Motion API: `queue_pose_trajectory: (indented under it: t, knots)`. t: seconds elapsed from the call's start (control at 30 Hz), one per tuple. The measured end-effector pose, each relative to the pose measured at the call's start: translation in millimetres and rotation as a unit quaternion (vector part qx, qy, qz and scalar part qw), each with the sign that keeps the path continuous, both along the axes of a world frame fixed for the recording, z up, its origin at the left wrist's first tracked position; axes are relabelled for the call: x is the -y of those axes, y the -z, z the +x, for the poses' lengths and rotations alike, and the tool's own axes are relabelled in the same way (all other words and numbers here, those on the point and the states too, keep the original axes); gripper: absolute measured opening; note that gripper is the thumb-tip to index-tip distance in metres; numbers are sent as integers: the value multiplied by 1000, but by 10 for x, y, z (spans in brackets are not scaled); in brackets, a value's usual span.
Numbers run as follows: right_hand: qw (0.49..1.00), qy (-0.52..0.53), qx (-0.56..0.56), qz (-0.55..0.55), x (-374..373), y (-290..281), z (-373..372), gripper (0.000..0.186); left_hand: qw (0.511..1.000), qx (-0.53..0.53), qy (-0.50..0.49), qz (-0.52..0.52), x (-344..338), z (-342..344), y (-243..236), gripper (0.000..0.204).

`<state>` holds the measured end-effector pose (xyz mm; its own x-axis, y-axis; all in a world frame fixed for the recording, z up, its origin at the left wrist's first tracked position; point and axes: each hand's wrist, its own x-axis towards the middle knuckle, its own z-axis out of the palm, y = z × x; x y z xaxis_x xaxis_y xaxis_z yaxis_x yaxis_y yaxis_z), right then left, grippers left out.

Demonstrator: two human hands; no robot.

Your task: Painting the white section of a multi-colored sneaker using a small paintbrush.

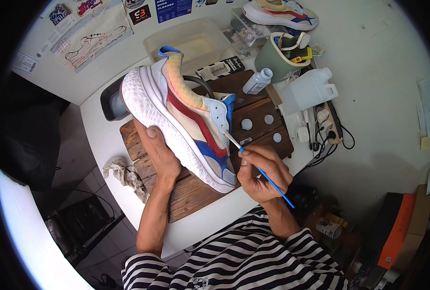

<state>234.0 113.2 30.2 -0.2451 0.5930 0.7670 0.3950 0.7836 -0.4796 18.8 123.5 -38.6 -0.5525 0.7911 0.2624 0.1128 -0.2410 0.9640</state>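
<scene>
My left hand (161,159) grips a multicoloured sneaker (195,125) from beneath, its white textured sole turned toward me and its toe pointing down to the right; most fingers are hidden behind it. My right hand (260,176) holds a thin blue paintbrush (281,193), its tip at the pale blue lace panel beside the red stripe. Under the shoe lies a dark wooden board (186,208). On the board are an open white bottle (257,81) and several small round discs (269,119).
A white desk (205,215) carries a crumpled cloth (125,176), dark tray (113,99), clear bin (186,29), green bucket (273,65), translucent jug (306,92), power strip with cables (331,128) and another sneaker (277,17). Walls border the back and right; boxes (401,227) sit at lower right.
</scene>
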Motion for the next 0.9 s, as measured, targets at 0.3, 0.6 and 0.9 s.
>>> queue_pose_trajectory:
  t: [0.3, 0.6, 0.9]
  knots:
    - [999, 16, -29, 14, -24, 44, -21, 18, 1000, 2, -9, 28, -12, 11, 10, 77]
    - [1000, 7, -16, 16, -51, 42, -50, 18, 1000, -2, -10, 22, -4, 0, 6, 76]
    - [999, 21, -23, 17, -44, 0, -55, 19, 1000, -1, -7, 22, -3, 23, -37, 76]
